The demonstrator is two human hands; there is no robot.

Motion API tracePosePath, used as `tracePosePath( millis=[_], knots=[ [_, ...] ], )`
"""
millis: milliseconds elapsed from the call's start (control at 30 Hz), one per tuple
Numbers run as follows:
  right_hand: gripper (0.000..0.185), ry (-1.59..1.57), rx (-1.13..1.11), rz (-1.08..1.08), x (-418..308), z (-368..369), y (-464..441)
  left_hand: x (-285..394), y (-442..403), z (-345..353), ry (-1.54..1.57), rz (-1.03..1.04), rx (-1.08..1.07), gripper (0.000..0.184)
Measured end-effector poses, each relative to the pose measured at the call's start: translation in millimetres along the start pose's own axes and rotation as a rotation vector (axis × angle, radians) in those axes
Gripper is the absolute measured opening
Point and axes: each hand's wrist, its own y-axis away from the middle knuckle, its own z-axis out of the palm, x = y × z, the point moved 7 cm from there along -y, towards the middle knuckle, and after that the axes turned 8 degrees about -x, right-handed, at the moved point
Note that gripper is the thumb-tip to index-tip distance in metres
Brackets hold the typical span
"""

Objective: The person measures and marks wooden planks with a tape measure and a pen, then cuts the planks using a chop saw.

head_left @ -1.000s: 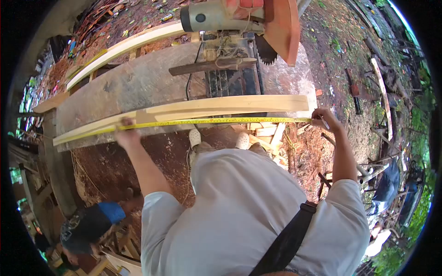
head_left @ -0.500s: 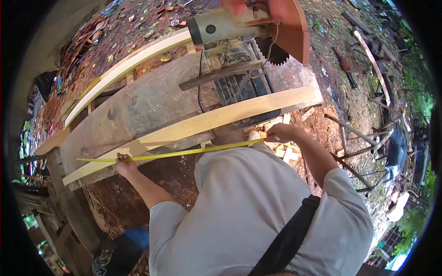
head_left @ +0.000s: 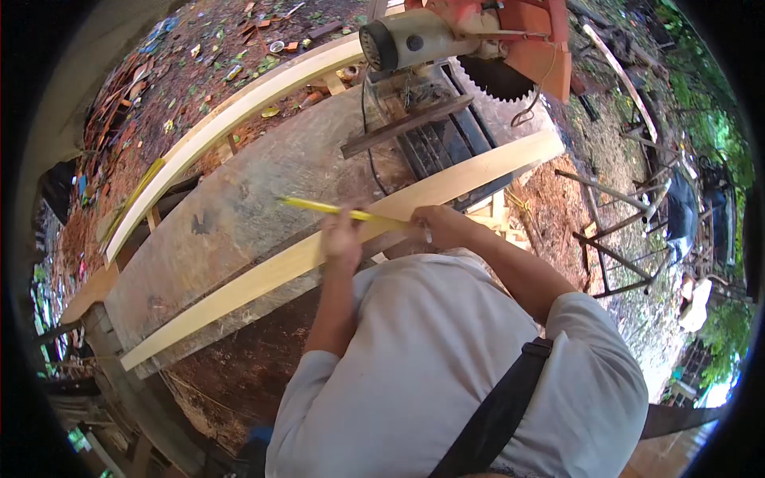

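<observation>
A long pale wooden board (head_left: 271,275) lies across the worktable. Over it my left hand (head_left: 343,239), blurred by motion, is closed on a yellow measuring tape (head_left: 312,205), whose free end sticks out past my fingers to the left. My right hand (head_left: 441,228) is closed around the other end of the tape, near the board's front edge. The short stretch of tape between my hands slants over the board. Something small and pale shows by my right fingers. Behind the board stands a miter saw (head_left: 430,44) with a toothed blade (head_left: 502,84).
The worn worktable (head_left: 239,191) spreads under the board and saw. A dark strip of wood (head_left: 406,126) rests across the saw base. Another long pale board (head_left: 231,119) runs along the table's far side. Metal frame legs (head_left: 625,231) stand at right. Wood scraps and debris cover the ground.
My left hand has moved right and up, close to my right hand, so the tape between them is much shorter. My right hand has shifted left. The whole view has turned slightly.
</observation>
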Motion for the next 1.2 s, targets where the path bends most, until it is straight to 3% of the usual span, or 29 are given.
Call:
tracePosePath(
  millis=[33, 133, 167, 200, 233, 300, 333, 400, 433, 467, 533, 567, 600, 633, 700, 733, 800, 833, 867, 900, 967, 1000, 1067, 1200],
  knots=[
    [0.042, -0.027, 0.083, -0.08, -12.7, 0.4, -2.5, -3.0, 7.4, 24.7, -0.026, -0.128, -0.031, 0.03],
    [0.051, -0.085, 0.263, -0.219, -39.1, 2.1, -9.2, -27.0, 13.4, 33.4, -0.168, -0.248, -0.045, 0.032],
    [0.057, -0.104, 0.349, -0.291, -47.8, -0.8, -8.6, -39.5, 16.7, 33.2, -0.133, -0.415, -0.131, 0.031],
    [0.055, -0.042, 0.355, -0.197, -47.5, 0.1, -11.1, -50.1, 21.5, 34.6, -0.096, -0.578, -0.216, 0.03],
    [0.055, -0.044, 0.364, -0.194, -49.6, 1.0, -13.3, -39.0, 21.9, 44.6, -0.099, -0.581, -0.225, 0.03],
    [0.064, 0.024, 0.342, -0.14, -48.2, 4.3, -19.9, -28.6, 31.2, 74.8, 0.394, -0.714, -0.208, 0.027],
    [0.064, 0.027, 0.345, -0.137, -43.1, 4.0, -23.6, -28.2, 28.5, 75.2, 0.396, -0.714, -0.212, 0.027],
    [0.057, 0.015, 0.395, -0.409, -48.4, 1.1, -24.7, -27.7, 23.9, 74.4, 0.417, -0.754, -0.267, 0.023],
    [0.057, 0.012, 0.405, -0.407, -46.0, -5.2, -21.2, -32.9, 17.0, 63.3, 0.41, -0.76, -0.274, 0.023],
    [0.054, -0.129, 0.426, -0.352, -34.3, -15.5, -12.0, -28.8, -2.4, 39.5, -0.022, -0.519, -0.34, 0.023],
    [0.042, -0.42, 0.52, -0.194, 33.3, -28.9, -5.1, 0.3, -33.6, 3.3, -0.729, -0.421, -0.297, 0.033],
    [0.036, -0.506, 0.648, -0.152, 80.5, -36.6, -0.8, 20.6, -53.9, -20.8, -1.013, -0.571, -0.186, 0.045],
    [0.03, -0.592, 0.779, -0.118, 127.1, -43.1, 4.6, 38.2, -77.3, -43.1, -1.273, -0.396, -0.093, 0.047],
    [0.029, -0.561, 0.944, -0.081, 151.0, -56.1, 23.6, 54.3, -95.0, -59.6, -1.517, -0.208, 0.013, 0.049],
    [0.027, -0.434, 1.25, 0.076, 194.0, -78.4, 62.1, 84.7, -120.2, -69.9, -1.807, -0.205, 0.105, 0.047],
    [0.032, -0.413, 1.284, 0.17, 232.1, -86.9, 69.9, 85.0, -133.1, -86.2, -1.809, -0.204, 0.106, 0.047],
    [0.044, -0.381, 1.327, 0.407, 268.0, -99.9, 80.4, 81.8, -153.5, -102.7, -1.86, 0.079, 0.072, 0.047],
    [0.051, -0.366, 1.332, 0.552, 281.6, -103.5, 87.1, 84.1, -156.3, -98.5, -1.864, 0.077, 0.071, 0.047],
    [0.057, -0.452, 1.349, 0.535, 315.6, -106.8, 79.1, 82.8, -158.5, -95.0, -1.803, 0.044, -0.011, 0.046],
    [0.044, -0.592, 1.303, 0.526, 322.1, -111.6, 75.4, 82.1, -159.1, -89.6, -1.74, 0.01, -0.091, 0.046],
    [0.032, -1.034, 1.038, 0.421, 282.8, -115.1, 71.7, 90.3, -137.9, -74.5, -1.704, 0.081, -0.046, 0.045],
    [0.032, -1.044, 1.04, 0.425, 276.0, -116.5, 70.4, 99.6, -124.9, -69.7, -1.658, 0.156, 0.0, 0.046],
    [0.02, -1.241, 1.026, 0.333, 272.4, -115.5, 65.5, 78.9, -97.9, -102.1, -1.8, -0.546, -0.052, 0.052],
    [0.01, -1.335, 1.088, 0.349, 273.8, -121.2, 59.8, 74.9, -13.4, -142.5, -1.753, -0.762, -0.27, 0.067]
  ],
)
